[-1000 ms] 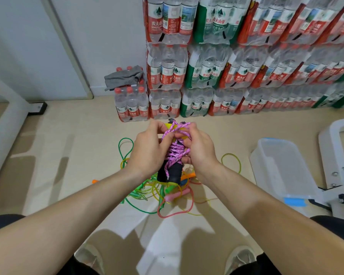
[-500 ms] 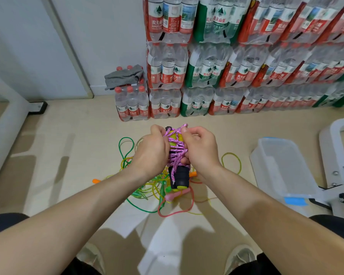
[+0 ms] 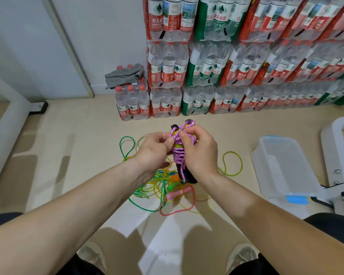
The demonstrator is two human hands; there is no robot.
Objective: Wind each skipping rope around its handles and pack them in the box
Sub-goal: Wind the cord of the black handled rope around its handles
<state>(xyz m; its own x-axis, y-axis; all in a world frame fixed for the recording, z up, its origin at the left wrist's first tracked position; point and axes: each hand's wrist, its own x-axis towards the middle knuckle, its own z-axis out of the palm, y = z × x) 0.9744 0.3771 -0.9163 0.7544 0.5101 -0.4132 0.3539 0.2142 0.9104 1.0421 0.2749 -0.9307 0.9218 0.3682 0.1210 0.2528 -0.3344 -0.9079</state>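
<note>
Head view: both hands meet at frame centre, left hand and right hand each pinching the pink rope wound round its handles, bundle's long axis near upright. Box sits open at right of frame, well apart, nearer the right hand. Loose ropes lie tangled on the floor below.

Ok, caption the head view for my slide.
Left hand and right hand grip the pink rope wound on its handles; tangled ropes, clear box nearby.
</note>
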